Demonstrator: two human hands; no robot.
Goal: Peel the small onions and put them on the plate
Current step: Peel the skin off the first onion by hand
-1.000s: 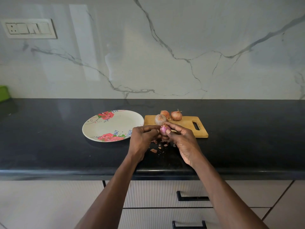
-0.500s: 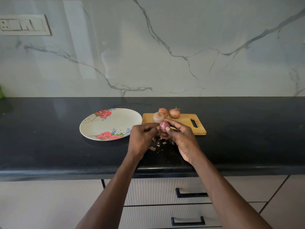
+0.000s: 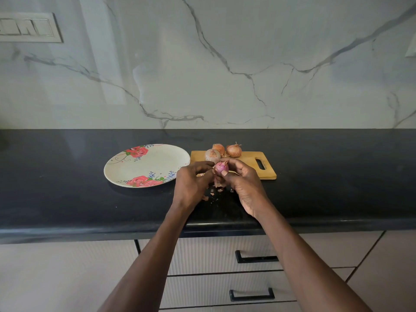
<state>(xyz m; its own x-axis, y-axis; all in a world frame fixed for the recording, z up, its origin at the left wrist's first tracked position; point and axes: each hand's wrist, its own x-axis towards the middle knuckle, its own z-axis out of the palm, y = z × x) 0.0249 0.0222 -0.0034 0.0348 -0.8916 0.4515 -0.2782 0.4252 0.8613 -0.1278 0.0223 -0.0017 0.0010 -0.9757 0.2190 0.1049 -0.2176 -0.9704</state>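
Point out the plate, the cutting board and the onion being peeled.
plate (image 3: pixel 144 167): head view, bare centre.
cutting board (image 3: pixel 249 157): head view, bare wood beside the handle slot.
onion being peeled (image 3: pixel 221 168): head view, pink peeled side.

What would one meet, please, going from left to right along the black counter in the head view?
Floral plate → left hand → pink half-peeled onion → right hand → handle slot of the wooden cutting board.

Plate (image 3: pixel 146 165) lies unobstructed left of the hands; three onions (image 3: pixel 234 150) crowd the board's (image 3: pixel 247 167) far-left corner.
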